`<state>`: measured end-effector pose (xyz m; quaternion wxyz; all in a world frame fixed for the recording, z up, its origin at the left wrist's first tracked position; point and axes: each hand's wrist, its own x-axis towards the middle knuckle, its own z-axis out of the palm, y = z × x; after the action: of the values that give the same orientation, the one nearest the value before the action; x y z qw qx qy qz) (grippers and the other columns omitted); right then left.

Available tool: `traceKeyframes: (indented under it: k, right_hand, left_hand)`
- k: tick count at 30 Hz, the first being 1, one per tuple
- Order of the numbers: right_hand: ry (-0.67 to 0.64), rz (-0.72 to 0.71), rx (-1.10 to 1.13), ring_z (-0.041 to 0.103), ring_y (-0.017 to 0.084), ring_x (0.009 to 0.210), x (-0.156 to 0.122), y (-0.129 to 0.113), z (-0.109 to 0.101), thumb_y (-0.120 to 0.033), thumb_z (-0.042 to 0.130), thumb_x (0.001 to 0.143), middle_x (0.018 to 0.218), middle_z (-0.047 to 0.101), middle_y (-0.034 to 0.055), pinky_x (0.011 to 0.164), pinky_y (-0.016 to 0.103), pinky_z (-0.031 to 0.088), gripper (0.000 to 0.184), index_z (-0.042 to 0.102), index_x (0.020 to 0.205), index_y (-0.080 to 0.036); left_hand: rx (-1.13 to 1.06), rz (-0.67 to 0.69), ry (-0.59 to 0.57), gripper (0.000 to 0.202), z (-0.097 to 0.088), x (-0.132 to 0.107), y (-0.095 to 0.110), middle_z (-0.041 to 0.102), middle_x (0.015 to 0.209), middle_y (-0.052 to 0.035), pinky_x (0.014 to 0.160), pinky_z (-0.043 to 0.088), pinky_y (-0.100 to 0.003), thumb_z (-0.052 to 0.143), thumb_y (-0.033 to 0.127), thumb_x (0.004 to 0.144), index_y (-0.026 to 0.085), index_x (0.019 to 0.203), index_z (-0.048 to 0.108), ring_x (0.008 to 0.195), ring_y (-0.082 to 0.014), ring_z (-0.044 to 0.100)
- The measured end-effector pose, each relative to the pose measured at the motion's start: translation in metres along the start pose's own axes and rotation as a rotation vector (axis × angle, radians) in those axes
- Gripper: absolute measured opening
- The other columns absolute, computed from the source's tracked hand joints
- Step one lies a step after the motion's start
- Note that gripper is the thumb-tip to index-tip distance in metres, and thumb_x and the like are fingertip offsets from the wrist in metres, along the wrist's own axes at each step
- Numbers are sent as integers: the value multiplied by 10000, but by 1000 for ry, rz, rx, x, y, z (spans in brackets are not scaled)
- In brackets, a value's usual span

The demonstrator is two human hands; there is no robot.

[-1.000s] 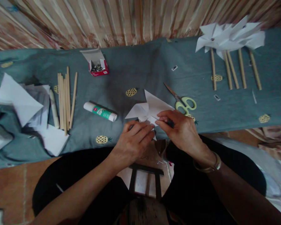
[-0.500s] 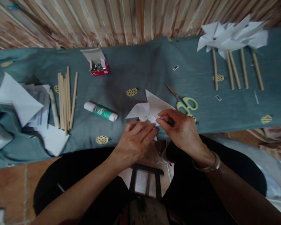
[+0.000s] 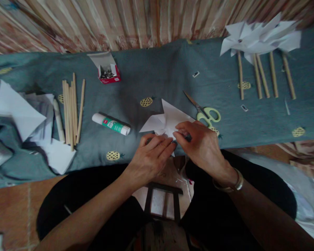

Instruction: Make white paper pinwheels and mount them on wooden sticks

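Note:
A white paper pinwheel (image 3: 170, 116) lies at the table's front edge, some of its blades folded in toward the middle. My left hand (image 3: 151, 153) presses on its near side, fingers close together and holding the paper down. From the right, my right hand (image 3: 199, 143) pinches a part of the paper near the centre between thumb and fingers. The exact spot under my fingertips is partly hidden. Just beyond my right hand are scissors (image 3: 208, 115) with light green handles. Left of the pinwheel lies a glue stick (image 3: 111, 123), capped white at one end.
An opened red box (image 3: 110, 74) of small metal pieces stands at the back. Several wooden sticks (image 3: 73, 108) and white paper sheets (image 3: 23, 111) lie on the left. Several pinwheels on sticks (image 3: 261, 38) lie at the far right. A green-grey cloth (image 3: 159, 76) covers the table.
My right hand has shifted slightly left and in toward the pinwheel's centre, bringing the pinched paper with it. My left hand stays pressed on the near side.

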<state>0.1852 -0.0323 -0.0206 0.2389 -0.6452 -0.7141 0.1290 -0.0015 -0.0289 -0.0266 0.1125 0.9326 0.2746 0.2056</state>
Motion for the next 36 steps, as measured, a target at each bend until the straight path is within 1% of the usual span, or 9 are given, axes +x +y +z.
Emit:
traceKeyframes:
  k: [5, 10, 15, 18, 23, 25, 29, 31, 36]
  right_hand:
    - [3, -132, -49, 641, 238, 775, -2, -1, -1, -175, 589, 891, 778, 716, 77, 787, 372, 497, 118, 694, 895, -120]
    - [-9, -195, -20, 630, 242, 881, -3, 0, -1, -140, 560, 914, 893, 722, 79, 869, 398, 491, 131, 690, 899, -134]
    - [21, -248, -29, 592, 237, 914, -5, 2, 1, -143, 530, 935, 964, 702, 61, 859, 395, 505, 157, 683, 937, -175]
    - [6, -268, -81, 579, 243, 932, -6, 2, 2, -154, 503, 948, 1052, 690, 64, 845, 397, 509, 179, 669, 996, -201]
    - [-28, -265, -189, 567, 301, 1053, -11, -1, 8, -135, 457, 955, 1222, 638, 122, 840, 443, 500, 229, 650, 1066, -186]
    - [-27, -263, -188, 566, 316, 1093, -15, -3, 12, -119, 450, 951, 1262, 620, 135, 853, 465, 493, 255, 634, 1113, -189]
    - [-19, -296, -142, 562, 327, 1147, -22, -3, 21, -90, 461, 936, 1282, 622, 157, 889, 494, 485, 315, 577, 1214, -182]
    - [-21, -330, -127, 563, 317, 1160, -23, -2, 25, -82, 455, 936, 1278, 631, 161, 899, 478, 488, 331, 557, 1240, -166]
    - [-10, -336, -71, 590, 283, 1135, -20, 0, 25, -102, 446, 946, 1222, 662, 122, 878, 438, 510, 307, 593, 1199, -196]
  left_hand:
    - [14, -6, -8, 247, -1, 1, 1, 716, 1165, -97, 954, 406, -418, 506, 124, 941, 95, 1164, 606, 1078, -232, 612]
    - [11, 0, 7, 239, -1, 1, 0, 719, 1165, -96, 942, 415, -417, 510, 116, 934, 94, 1148, 613, 1059, -230, 617]
    - [2, 1, -3, 243, -1, 1, 0, 713, 1174, -107, 943, 416, -422, 510, 122, 935, 89, 1155, 609, 1072, -231, 609]
    - [15, 2, -4, 243, 0, 1, 1, 714, 1173, -102, 951, 411, -420, 509, 128, 938, 86, 1155, 611, 1071, -232, 606]
    - [21, 2, 11, 222, 1, 3, 1, 728, 1117, -93, 940, 416, -410, 500, 144, 947, 93, 1126, 622, 1033, -224, 612]
    - [21, -1, 11, 222, 0, 3, 2, 727, 1113, -95, 942, 417, -407, 498, 146, 948, 91, 1124, 622, 1027, -220, 611]
    - [6, -4, 11, 208, -1, 2, 2, 724, 1105, -97, 965, 404, -394, 512, 141, 944, 96, 1109, 630, 1056, -215, 605]
    - [-3, -3, 20, 199, -2, 2, 2, 727, 1093, -87, 970, 399, -390, 506, 140, 950, 107, 1099, 634, 1054, -209, 606]
    - [5, 3, 61, 177, -2, 1, 1, 739, 1046, -74, 943, 401, -394, 541, 170, 948, 95, 1078, 636, 1001, -208, 613]
